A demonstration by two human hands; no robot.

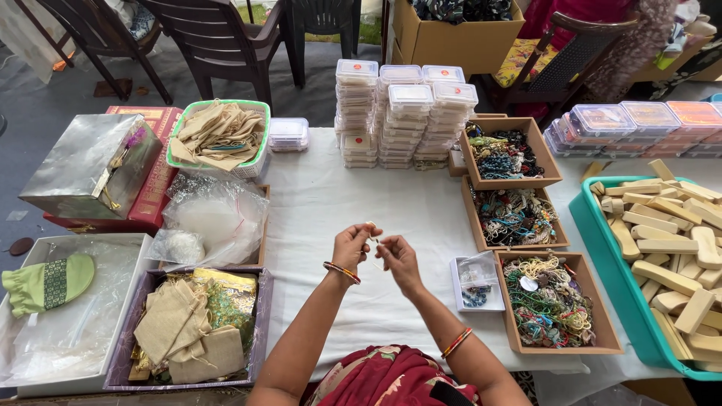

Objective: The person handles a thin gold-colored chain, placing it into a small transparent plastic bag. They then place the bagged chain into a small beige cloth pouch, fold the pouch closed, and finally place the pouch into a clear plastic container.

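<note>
Left hand (352, 246) and right hand (397, 258) are up together over the middle of the white table (323, 203), fingertips pinched in on one tiny pale thing (372, 228) held between them. It's too small for me to say what it is, maybe a bead or a bit of thread. Both hands are closed narrow around it, bangles on each wrist.

Just to the right of the right hand sits a small clear plastic box (477, 284), lid open, with a few dark beads inside. Beside that are three shallow brown trays of tangled bead strings, the nearest one (558, 304) touching the clear box. Further right, a teal bin (602, 248) full of pale wooden blocks.

At the back of the table, stacks of small clear lidded containers (402, 113). On the left, a purple-edged box of beige cloth pouches (189, 331) and a green basket (219, 137) with more of the same.
</note>
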